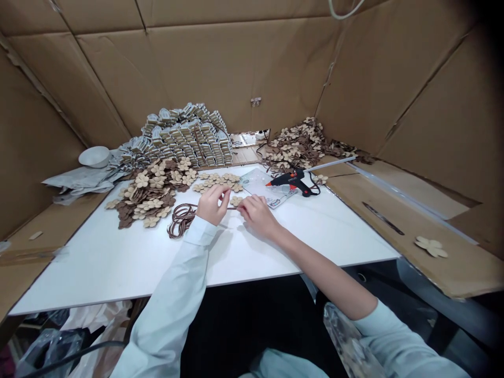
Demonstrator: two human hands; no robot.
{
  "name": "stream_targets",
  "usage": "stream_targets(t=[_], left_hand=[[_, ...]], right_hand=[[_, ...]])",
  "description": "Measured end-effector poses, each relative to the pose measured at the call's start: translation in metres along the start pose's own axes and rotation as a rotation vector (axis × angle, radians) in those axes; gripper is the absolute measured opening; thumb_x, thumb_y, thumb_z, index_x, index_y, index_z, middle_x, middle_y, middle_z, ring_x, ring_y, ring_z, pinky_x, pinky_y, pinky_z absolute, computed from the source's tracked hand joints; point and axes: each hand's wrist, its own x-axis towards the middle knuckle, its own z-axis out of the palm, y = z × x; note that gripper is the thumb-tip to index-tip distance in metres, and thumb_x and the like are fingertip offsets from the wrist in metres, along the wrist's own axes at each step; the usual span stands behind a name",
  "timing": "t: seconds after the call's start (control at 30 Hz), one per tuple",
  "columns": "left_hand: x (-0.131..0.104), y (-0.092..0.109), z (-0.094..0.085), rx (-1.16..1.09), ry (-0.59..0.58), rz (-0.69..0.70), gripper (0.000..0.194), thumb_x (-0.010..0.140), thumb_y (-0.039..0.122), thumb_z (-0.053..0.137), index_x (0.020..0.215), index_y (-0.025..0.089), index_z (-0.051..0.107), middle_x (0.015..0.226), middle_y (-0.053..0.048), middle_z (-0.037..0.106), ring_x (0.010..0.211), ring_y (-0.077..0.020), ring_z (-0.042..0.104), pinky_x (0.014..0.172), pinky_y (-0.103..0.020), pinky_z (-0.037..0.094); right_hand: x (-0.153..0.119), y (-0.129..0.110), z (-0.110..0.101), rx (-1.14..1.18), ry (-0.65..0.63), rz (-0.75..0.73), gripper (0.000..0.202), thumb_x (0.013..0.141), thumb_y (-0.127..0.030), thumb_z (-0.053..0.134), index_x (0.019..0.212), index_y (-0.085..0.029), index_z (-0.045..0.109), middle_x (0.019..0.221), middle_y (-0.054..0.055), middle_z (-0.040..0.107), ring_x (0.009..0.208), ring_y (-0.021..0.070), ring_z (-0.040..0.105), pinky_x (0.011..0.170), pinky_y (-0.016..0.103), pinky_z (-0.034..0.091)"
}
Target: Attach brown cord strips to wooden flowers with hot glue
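My right hand (pixel 258 214) pinches a thin brown cord (pixel 232 208) with its fingertips, just above the white tabletop. The cord stretches left to my left hand (pixel 213 205), whose fingers are closed and bent around it; their exact grip is partly hidden. A loose coil of brown cord (pixel 181 221) lies beside my left wrist. Just behind the gap between my hands is one beige flower piece (pixel 236 201), and beyond it a group of beige flower pieces (pixel 216 182) is spread flat. A black and orange glue gun (pixel 291 179) rests on a clear sheet (pixel 252 180) to the right.
A heap of brown and beige flowers (pixel 151 191) sits left, with another heap (pixel 297 144) at the back right. Stacked small packs (pixel 185 136) rise behind. A white bowl (pixel 95 156) stands far left on plastic bags (pixel 84 181). Cardboard walls (pixel 236 68) enclose the table (pixel 252 262).
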Motion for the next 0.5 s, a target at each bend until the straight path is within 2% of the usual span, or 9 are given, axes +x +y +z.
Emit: stream_targets(t=[0.1,0.23,0.33,0.5], left_hand=[[-0.002,0.001,0.009,-0.021,-0.033,0.054,0.027,0.082,0.031,0.038,0.098,0.017,0.055,0.092,-0.006,0.06,0.082,-0.0143,0.052,0.078,-0.026,0.039],[-0.002,-0.001,0.021,0.02,-0.113,0.132,0.027,0.078,0.028,0.047,0.101,0.017,0.056,0.098,-0.007,0.061,0.096,-0.0194,0.048,0.088,-0.034,0.034],[-0.003,-0.003,0.025,-0.007,-0.127,0.069,0.022,0.08,0.025,0.043,0.093,0.017,0.059,0.09,-0.007,0.064,0.089,-0.0177,0.052,0.082,-0.032,0.039],[-0.002,-0.001,0.021,-0.128,-0.012,-0.121,0.021,0.079,0.029,0.046,0.088,0.019,0.062,0.089,-0.005,0.065,0.08,-0.0144,0.057,0.075,-0.027,0.044]], right_hand=[[0.001,0.008,-0.004,0.113,0.109,0.118,0.017,0.085,-0.024,0.036,0.078,-0.018,0.05,0.078,0.006,0.056,0.08,0.0196,0.043,0.072,0.032,0.033],[0.001,0.012,-0.011,0.144,0.205,0.137,0.018,0.085,-0.026,0.035,0.079,-0.018,0.05,0.078,0.007,0.055,0.081,0.02,0.042,0.074,0.032,0.034],[0.001,0.013,-0.015,0.147,0.246,0.144,0.017,0.085,-0.026,0.036,0.078,-0.017,0.049,0.077,0.006,0.054,0.08,0.0195,0.042,0.074,0.032,0.035],[0.001,0.011,-0.017,0.154,0.273,0.127,0.017,0.085,-0.025,0.036,0.078,-0.018,0.05,0.075,0.006,0.054,0.078,0.0191,0.042,0.074,0.032,0.036]])
